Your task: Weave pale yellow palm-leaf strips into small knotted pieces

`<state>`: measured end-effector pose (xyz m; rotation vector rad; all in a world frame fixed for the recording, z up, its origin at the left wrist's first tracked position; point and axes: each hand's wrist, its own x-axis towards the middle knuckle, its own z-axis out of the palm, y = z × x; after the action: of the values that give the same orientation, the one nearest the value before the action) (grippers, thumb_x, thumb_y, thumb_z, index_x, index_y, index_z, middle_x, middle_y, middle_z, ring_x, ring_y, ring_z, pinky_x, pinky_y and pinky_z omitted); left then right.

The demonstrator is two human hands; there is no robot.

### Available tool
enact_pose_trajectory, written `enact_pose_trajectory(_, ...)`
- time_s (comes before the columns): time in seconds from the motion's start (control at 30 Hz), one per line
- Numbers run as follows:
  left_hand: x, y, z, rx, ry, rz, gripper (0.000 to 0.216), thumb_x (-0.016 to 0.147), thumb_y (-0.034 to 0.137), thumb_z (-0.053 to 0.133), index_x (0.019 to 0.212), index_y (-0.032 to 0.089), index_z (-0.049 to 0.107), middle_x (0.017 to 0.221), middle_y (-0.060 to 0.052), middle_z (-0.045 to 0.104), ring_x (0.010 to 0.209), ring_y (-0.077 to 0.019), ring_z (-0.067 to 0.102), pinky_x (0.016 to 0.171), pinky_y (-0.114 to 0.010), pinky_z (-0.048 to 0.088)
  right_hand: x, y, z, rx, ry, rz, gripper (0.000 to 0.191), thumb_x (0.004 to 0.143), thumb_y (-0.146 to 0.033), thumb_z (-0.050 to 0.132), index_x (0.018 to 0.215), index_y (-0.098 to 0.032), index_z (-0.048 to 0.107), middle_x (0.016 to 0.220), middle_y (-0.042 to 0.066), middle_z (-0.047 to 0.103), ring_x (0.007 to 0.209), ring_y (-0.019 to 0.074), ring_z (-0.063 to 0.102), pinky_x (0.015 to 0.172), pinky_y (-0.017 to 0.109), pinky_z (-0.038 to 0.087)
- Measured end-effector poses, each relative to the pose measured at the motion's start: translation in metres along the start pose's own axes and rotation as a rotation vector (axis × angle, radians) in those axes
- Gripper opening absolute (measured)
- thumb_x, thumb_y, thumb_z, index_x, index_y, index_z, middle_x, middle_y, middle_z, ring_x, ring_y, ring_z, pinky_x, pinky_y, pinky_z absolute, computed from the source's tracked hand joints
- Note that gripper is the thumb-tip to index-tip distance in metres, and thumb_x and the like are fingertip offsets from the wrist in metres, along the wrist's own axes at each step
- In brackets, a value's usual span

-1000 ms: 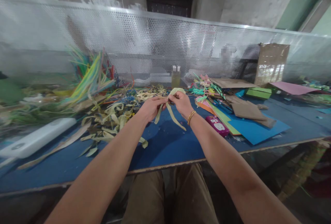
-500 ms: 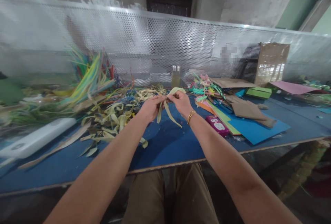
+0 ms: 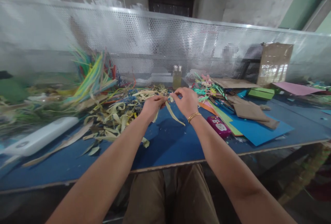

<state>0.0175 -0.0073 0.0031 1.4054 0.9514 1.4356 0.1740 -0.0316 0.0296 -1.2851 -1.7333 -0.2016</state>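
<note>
Above the blue table, a pale green leaf strip (image 3: 175, 115) hangs from between my two hands. My left hand (image 3: 154, 106) is closed in a pinch on it, and another end droops below those fingers. My right hand (image 3: 188, 101), with a gold bracelet (image 3: 193, 117) at the wrist, pinches the strip at a small curled part beside the left fingertips. The exact grip is partly hidden by the fingers. Left of my left hand lies a heap of curled pale leaf strips (image 3: 116, 118).
A white power strip (image 3: 42, 136) and bundled coloured strands (image 3: 90, 79) lie left. To the right are a purple box-like device (image 3: 219, 126), blue sheets (image 3: 254, 132), brown card (image 3: 250, 110) and a green box (image 3: 261, 93). A glass bottle (image 3: 177, 77) stands behind, before a perforated metal screen (image 3: 165, 41).
My right hand has turned and bunched closer to the left fingertips. The wide pale piece that stuck up behind it is out of sight. The hanging strip stays between the hands.
</note>
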Motion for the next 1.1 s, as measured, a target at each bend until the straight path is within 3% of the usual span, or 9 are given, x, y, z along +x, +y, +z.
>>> enact_pose_trajectory(0.1,0.000,-0.004,0.003,0.050,-0.047,0.044,0.015,0.064,0.029,0.073,0.061,0.015,0.067,0.053,0.001,0.056,0.050,-0.0093,0.046,0.051,-0.023,0.036,-0.002,-0.009,-0.001,0.010,-0.005,-0.087,0.020,0.084,-0.041,0.062,0.091,-0.027,0.073,0.098,0.005,0.066,0.098,0.0237,0.052,0.090,0.039,0.031)
enact_pose_trajectory(0.17,0.000,-0.006,0.005,0.081,-0.070,0.045,0.014,0.062,0.028,0.073,0.060,0.015,0.067,0.053,0.001,0.056,0.050,-0.0093,0.046,0.052,-0.022,0.036,-0.003,-0.013,0.000,0.027,-0.059,-0.100,0.016,0.083,-0.039,0.064,0.090,-0.028,0.073,0.097,0.005,0.067,0.099,0.0240,0.051,0.092,0.041,0.029)
enact_pose_trajectory(0.3,-0.004,-0.002,0.006,0.074,-0.071,-0.001,0.012,0.059,0.025,0.073,0.061,0.015,0.068,0.053,0.001,0.057,0.050,-0.0093,0.046,0.050,-0.023,0.034,-0.001,-0.012,0.005,0.130,-0.117,-0.083,0.008,0.082,-0.029,0.064,0.081,-0.024,0.070,0.090,0.001,0.067,0.094,0.0203,0.054,0.090,0.038,0.032)
enact_pose_trajectory(0.5,-0.013,0.013,0.009,-0.005,-0.064,-0.107,0.007,0.055,0.018,0.071,0.059,0.015,0.066,0.053,0.000,0.059,0.048,-0.0097,0.046,0.049,-0.024,0.033,0.002,-0.004,0.017,0.403,-0.117,-0.066,0.010,0.081,-0.021,0.061,0.072,-0.018,0.065,0.079,0.000,0.064,0.077,0.0131,0.058,0.076,0.026,0.042)
enact_pose_trajectory(0.73,-0.014,0.010,0.010,-0.086,-0.058,-0.161,0.009,0.053,0.012,0.068,0.053,0.015,0.060,0.047,0.003,0.054,0.044,-0.0078,0.043,0.047,-0.023,0.031,-0.001,-0.004,0.026,0.451,-0.098,-0.084,0.010,0.078,-0.020,0.063,0.068,-0.019,0.065,0.074,0.000,0.063,0.073,0.0131,0.058,0.073,0.025,0.043)
enact_pose_trajectory(0.93,-0.007,0.006,0.005,-0.166,-0.029,-0.195,0.019,0.056,0.024,0.079,0.065,0.014,0.066,0.056,0.000,0.060,0.051,-0.0101,0.053,0.052,-0.023,0.041,0.002,0.000,0.015,0.268,0.082,-0.002,0.014,0.082,-0.032,0.062,0.090,-0.021,0.068,0.093,0.004,0.068,0.088,0.0176,0.060,0.083,0.031,0.042)
enact_pose_trajectory(1.1,-0.004,0.009,0.003,-0.256,-0.018,-0.189,0.019,0.061,0.027,0.077,0.070,0.014,0.067,0.063,-0.002,0.064,0.058,-0.0118,0.058,0.058,-0.024,0.046,-0.003,0.002,0.009,0.080,-0.084,0.049,0.030,0.084,-0.045,0.058,0.068,-0.021,0.067,0.074,0.002,0.069,0.076,0.0168,0.060,0.076,0.030,0.039)
